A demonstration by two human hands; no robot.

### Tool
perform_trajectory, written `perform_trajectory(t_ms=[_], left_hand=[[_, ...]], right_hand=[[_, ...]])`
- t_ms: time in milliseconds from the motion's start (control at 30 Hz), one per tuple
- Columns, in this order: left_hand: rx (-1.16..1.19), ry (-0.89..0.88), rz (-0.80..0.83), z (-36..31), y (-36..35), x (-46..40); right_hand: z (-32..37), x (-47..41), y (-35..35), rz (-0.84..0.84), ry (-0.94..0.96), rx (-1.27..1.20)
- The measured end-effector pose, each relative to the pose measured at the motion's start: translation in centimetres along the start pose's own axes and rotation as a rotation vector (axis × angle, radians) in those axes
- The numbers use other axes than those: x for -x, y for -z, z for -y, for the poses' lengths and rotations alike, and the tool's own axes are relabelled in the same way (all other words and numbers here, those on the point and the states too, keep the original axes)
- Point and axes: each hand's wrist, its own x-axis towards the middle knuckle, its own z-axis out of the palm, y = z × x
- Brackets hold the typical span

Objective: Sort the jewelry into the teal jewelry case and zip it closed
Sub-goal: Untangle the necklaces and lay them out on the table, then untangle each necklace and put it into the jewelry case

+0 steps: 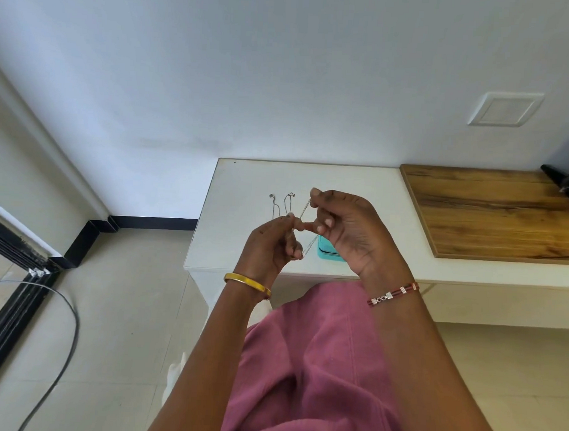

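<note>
Silver chain slants near-vertically between both pinching hands.

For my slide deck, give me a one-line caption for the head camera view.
Left hand and right hand hold up a thin silver chain above the teal jewelry case on the white table.

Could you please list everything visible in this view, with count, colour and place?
thin chain: one, silver, held above the ledge between both hands
other chains: two or so, silver, lying on the ledge behind the hands
jewelry case: one, teal, on the ledge, mostly hidden by the right hand
ledge: one, white, against the wall
wood panel: one, brown, right part of the ledge
cable: one, grey, on the floor, left
left hand: pinches the chain
right hand: pinches the chain
</note>
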Motion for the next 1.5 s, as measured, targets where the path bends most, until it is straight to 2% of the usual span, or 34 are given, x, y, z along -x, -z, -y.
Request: perform_trajectory(t_ms=[100, 167, 400, 567, 667, 933, 1100, 1300, 1500], left_hand=[[-0.041, -0.021, 0.024, 0.1, -0.2, 0.1], [0.021, -0.005, 0.02, 0.0, -0.3, 0.1], [0.606, 0.089, -0.125, -0.5, 0.2, -0.1], [0.891, 0.122, -0.18, -0.3, 0.0, -0.3], [0.823, 0.183, -0.142, 0.2, -0.2, -0.5], [0.594, 0.326, -0.174, 2.6, -0.8, -2.0], [0.487, 0.36, -0.228, 4.1, -0.6, -3.7], [0.307, 0.419, -0.272, 6.9, -0.4, -5.4], [0.051, 0.408, -0.301, 9.1, -0.6, -7.7]], right_hand=[[-0.3, -0.2, 0.3, -0.01, -0.007, 0.019], [-0.4, -0.3, 0.5, -0.001, -0.03, 0.013], [-0.7, -0.5, 0.3, 0.08, -0.064, 0.076], [-1.6, -1.2, 0.6, 0.095, -0.224, -0.132], [-1.9, -1.7, 1.0, 0.038, -0.289, -0.271], [-2.7, -2.5, 2.6, 0.027, -0.278, -0.325], [-2.7, -3.1, 4.6, -0.117, -0.237, -0.249], [-3.0, -4.1, 7.9, -0.339, -0.202, -0.024], [-4.1, -5.6, 10.4, -0.422, -0.222, 0.05]])
